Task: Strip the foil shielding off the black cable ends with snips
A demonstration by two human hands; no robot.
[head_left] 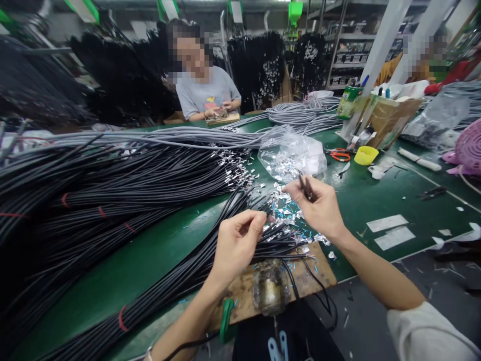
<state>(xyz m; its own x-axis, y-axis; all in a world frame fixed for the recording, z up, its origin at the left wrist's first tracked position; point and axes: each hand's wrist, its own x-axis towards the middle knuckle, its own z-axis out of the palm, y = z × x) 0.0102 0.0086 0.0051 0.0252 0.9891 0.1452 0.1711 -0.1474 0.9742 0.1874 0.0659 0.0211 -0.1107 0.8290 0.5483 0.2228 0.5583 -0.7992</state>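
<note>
Advisable: steady the 1 thin black-sheathed cable [268, 212]; keep the small dark metal hand tool [307, 189] clear of the left hand [238, 240].
Left thumb and forefinger pressed together, apparently pinching that cable; right hand [319, 205] curled round the tool, apart. Beneath: red-tied black cable bundle [191, 265]. Beyond: silver-and-blue scraps [291, 215], green tabletop [128, 260].

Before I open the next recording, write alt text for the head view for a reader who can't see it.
A person's left hand is pinched over a bundle of black cables, while the right hand grips a small dark tool. Silver and blue scraps litter the green table; a co-worker is opposite.
</note>
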